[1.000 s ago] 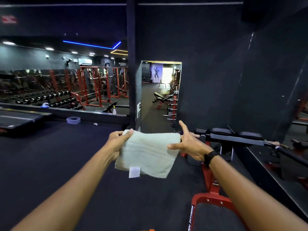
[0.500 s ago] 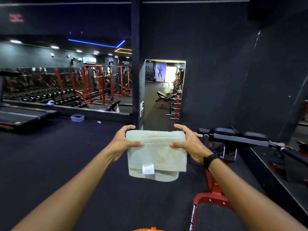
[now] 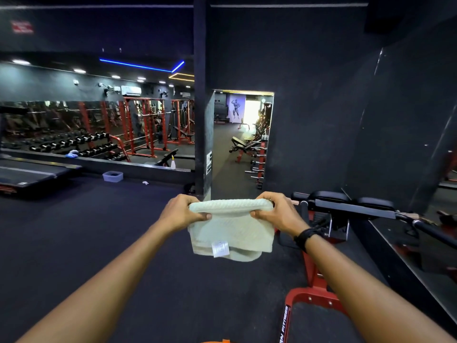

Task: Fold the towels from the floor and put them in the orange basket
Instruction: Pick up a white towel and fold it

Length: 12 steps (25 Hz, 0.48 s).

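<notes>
1. 1 pale towel (image 3: 231, 232) hangs in the air at arm's length over the dark floor (image 3: 74, 243), folded over, with 1 white label (image 3: 220, 248) facing back.
2. 2 hands grip its top edge — left hand (image 3: 181, 212) and right hand (image 3: 277, 211), fingers curled tight on the cloth.
3. 1 black wristband (image 3: 305, 236) on the right wrist.
4. 1 orange basket (image 3: 217, 341) — only a sliver shows at the bottom edge.
5. 1 red-framed bench (image 3: 319, 280) stands just right.

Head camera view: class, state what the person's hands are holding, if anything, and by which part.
Both hands, left hand and right hand, grip the folded pale towel at the two ends of its top edge.
</notes>
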Tool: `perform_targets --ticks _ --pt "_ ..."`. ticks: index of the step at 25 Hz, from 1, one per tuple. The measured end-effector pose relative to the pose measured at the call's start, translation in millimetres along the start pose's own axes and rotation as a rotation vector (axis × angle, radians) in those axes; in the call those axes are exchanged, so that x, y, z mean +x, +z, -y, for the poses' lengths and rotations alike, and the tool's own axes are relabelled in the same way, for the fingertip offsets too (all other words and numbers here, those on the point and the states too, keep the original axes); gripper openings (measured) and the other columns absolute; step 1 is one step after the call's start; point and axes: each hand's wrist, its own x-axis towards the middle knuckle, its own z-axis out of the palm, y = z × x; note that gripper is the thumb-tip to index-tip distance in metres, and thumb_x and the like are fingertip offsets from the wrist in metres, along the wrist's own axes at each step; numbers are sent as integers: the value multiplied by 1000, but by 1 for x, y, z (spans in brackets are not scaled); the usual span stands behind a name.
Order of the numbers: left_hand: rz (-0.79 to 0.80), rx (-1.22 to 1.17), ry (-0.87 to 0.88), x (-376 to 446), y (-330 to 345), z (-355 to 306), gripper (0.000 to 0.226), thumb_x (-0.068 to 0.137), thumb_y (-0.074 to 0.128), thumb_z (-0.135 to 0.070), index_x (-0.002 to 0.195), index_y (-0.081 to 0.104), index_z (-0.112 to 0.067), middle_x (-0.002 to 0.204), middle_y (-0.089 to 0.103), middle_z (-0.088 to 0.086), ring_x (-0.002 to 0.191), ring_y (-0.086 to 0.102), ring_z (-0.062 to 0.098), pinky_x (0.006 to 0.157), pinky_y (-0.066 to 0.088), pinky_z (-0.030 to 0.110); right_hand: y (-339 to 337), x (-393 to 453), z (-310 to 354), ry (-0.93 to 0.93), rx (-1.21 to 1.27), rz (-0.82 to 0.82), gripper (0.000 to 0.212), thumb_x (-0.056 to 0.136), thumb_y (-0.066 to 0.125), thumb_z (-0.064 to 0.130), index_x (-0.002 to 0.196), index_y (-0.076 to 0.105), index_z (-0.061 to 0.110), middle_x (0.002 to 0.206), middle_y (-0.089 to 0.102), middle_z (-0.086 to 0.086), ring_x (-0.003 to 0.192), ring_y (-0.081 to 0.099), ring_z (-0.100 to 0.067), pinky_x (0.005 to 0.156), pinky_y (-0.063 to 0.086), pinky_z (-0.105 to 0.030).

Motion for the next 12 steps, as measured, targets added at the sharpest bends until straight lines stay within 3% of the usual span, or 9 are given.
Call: perform_targets --ticks 2,5,7,9,12 --pt "-27 36 35 1 -3 -1 24 68 82 -42 76 68 -24 92 58 2 93 51 20 74 47 32 -5 5 3 -39 -59 -59 21 71 83 26 86 68 26 99 58 0 92 55 -11 73 43 -25" --pt "52 -600 -9 -4 -8 -1 35 70 80 -29 95 66 -7 94 70 9 91 66 25 66 52 24 -11 3 4 12 346 36 39 76 81 18 109 61 16 107 66 4 95 65 -10 74 53 -20" --pt "26 -753 -66 -9 -3 3 43 69 80 -27 100 64 -3 96 72 12 92 68 29 65 55 24 -4 -3 -2 66 392 154 43 79 78 14 117 58 12 109 70 -1 101 67 -16 79 56 -25" --pt "-2 -903 -98 -14 2 5 53 65 84 -33 104 64 -5 98 73 12 92 70 28 65 58 29 6 -6 -5 73 474 133 40 81 75 10 117 57 9 110 70 -4 100 68 -16 75 56 -24" --pt "176 -807 -99 -19 4 8 47 67 84 -23 109 64 -14 102 74 4 92 71 17 68 57 25 7 -1 -3 123 597 50 42 83 71 8 122 55 10 115 68 -5 102 67 -15 77 56 -25"
